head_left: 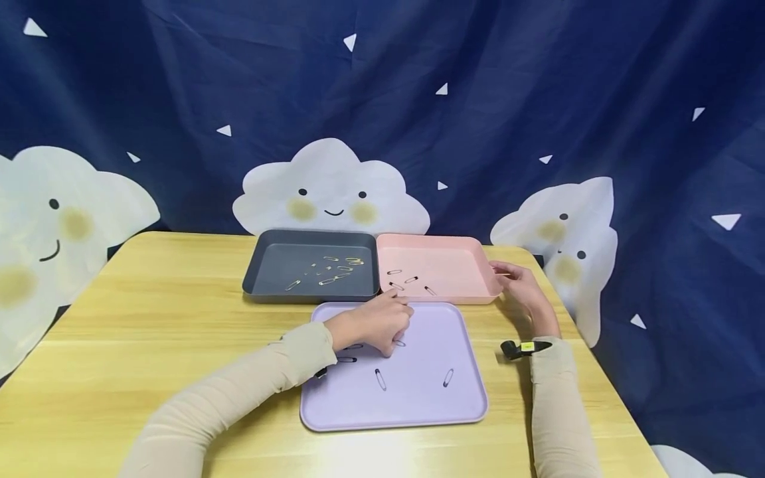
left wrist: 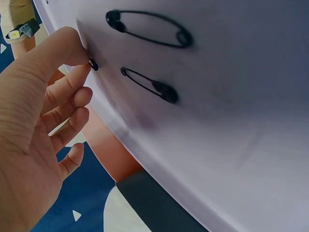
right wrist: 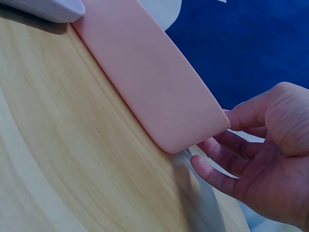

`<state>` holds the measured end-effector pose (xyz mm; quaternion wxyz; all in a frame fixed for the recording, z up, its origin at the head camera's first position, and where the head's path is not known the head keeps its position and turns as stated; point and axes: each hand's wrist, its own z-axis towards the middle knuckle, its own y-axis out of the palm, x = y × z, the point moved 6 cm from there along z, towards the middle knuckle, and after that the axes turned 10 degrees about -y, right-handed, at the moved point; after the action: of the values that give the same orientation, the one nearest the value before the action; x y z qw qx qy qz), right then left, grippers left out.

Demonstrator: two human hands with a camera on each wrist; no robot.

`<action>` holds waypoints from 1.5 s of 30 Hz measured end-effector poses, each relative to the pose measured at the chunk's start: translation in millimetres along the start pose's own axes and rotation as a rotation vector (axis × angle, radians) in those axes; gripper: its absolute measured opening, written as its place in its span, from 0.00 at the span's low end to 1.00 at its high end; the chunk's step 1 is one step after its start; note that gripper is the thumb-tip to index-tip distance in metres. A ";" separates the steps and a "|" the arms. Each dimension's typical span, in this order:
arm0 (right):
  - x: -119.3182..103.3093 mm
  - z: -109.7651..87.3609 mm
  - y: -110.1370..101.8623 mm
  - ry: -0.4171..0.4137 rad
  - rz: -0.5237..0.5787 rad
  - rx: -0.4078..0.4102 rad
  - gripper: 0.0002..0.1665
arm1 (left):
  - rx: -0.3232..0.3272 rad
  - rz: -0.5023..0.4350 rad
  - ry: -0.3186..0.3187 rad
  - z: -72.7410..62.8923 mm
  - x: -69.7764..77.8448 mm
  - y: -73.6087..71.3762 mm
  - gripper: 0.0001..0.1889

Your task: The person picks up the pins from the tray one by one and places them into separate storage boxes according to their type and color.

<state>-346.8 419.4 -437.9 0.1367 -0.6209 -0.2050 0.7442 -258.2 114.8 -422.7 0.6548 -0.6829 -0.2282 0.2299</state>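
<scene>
My left hand [head_left: 382,322] is over the lilac tray [head_left: 418,398], its thumb and forefinger pinching the end of a black safety pin [left wrist: 94,64], most of which is hidden by the fingers. Close to them, two more black pins lie on the tray, a larger pin [left wrist: 149,29] and a smaller pin [left wrist: 149,85]. At the right end of the pink tray [head_left: 439,249], my right hand [head_left: 521,287] holds the corner, thumb at the rim and the other fingers along the outer wall [right wrist: 154,82]. Several dark-headed safety pins [head_left: 411,279] lie in the pink tray.
A dark grey tray [head_left: 287,255] with several gold safety pins [head_left: 327,281] adjoins the pink tray's left side. Nearer the front of the lilac tray lie two black pins, a left pin [head_left: 380,380] and a right pin [head_left: 448,378]. A blue curtain [head_left: 382,79] hangs behind the wooden table [head_left: 149,318].
</scene>
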 end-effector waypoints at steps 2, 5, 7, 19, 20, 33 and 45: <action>0.0 0.1 -0.3 0.004 -0.001 0.002 0.27 | 0.003 -0.001 0.005 1.1 1.9 -1.7 0.10; -0.8 1.3 -1.4 -0.002 -0.010 0.008 0.27 | 0.004 -0.001 0.005 2.3 3.1 -4.0 0.10; -1.3 2.7 -2.2 -0.008 -0.016 0.011 0.27 | 0.007 0.005 0.003 3.2 2.7 -5.4 0.09; -1.6 5.9 1.2 -0.010 -0.016 0.024 0.26 | 0.121 0.093 0.034 11.1 -2.3 -19.4 0.09; -1.0 5.5 2.3 -0.007 -0.004 0.020 0.26 | 0.133 0.101 0.036 11.6 -2.7 -21.4 0.08; 4.0 5.6 10.0 -0.006 0.007 0.028 0.26 | 0.287 0.176 0.024 22.2 -22.7 -51.6 0.03; 4.4 1.6 1.2 0.010 0.015 0.037 0.27 | 0.433 0.204 -0.082 43.1 -46.9 -87.6 0.04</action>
<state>-349.2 420.1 -442.1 0.1438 -0.6235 -0.1859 0.7457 -322.6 123.4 -336.0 0.7495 -0.5360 -0.1300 0.3661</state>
